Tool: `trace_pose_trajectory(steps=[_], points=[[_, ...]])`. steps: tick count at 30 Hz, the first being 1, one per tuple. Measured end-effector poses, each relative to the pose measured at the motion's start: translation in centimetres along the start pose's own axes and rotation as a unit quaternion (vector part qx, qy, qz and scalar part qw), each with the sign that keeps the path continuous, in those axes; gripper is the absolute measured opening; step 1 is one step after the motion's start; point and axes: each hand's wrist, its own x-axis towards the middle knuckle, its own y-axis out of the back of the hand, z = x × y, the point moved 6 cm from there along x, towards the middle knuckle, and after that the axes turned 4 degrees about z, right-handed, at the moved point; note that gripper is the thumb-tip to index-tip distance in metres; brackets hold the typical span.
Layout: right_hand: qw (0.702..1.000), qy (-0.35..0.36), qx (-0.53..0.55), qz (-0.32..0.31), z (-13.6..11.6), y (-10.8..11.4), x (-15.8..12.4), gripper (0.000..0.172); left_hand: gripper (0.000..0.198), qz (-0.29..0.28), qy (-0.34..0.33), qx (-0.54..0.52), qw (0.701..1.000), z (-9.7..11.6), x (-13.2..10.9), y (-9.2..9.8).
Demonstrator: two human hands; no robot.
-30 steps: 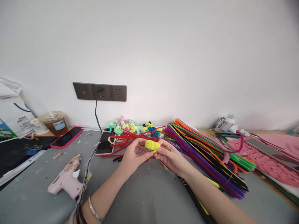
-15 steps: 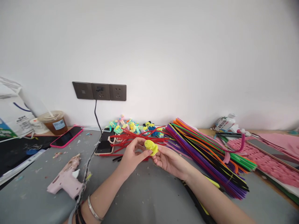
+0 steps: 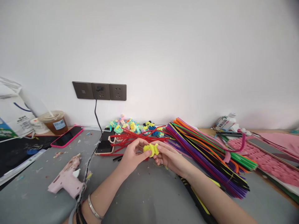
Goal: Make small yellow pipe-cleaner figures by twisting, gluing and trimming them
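Observation:
A small coiled yellow piece (image 3: 151,150), fuzzy like pipe cleaner, is held between both hands above the grey table mat. My left hand (image 3: 135,154) pinches its left side with thumb and fingers. On the other side, my right hand (image 3: 168,158) grips its right end, the lower fingers curled beneath. Red pipe cleaners (image 3: 128,139) lie just behind the hands. To the right rests a large bundle of many-coloured pipe cleaners (image 3: 205,152).
At the left are a pink glue gun (image 3: 66,180) with its cable, a pink-edged phone (image 3: 67,136) and a drink cup (image 3: 54,123). A black-and-yellow tool (image 3: 198,202) lies under my right forearm. Small figures (image 3: 133,126) sit by the wall.
The yellow piece has turned in my fingers and now lies more sideways, showing its coils. Both hands stay in nearly the same place.

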Motion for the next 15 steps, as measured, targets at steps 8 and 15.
trace_pose_trajectory(steps=[8, 15], points=[[1.0, -0.018, 0.016, -0.019, -0.1, -0.2, -0.1, 0.028, 0.034, -0.034, 0.061, -0.03, 0.997, -0.7, -0.1, -0.6], [0.997, 0.035, 0.047, 0.042, -1.1, 0.8, 0.4, 0.027, 0.042, 0.007, 0.12, -0.073, 0.99, -0.5, -0.3, -0.3]])
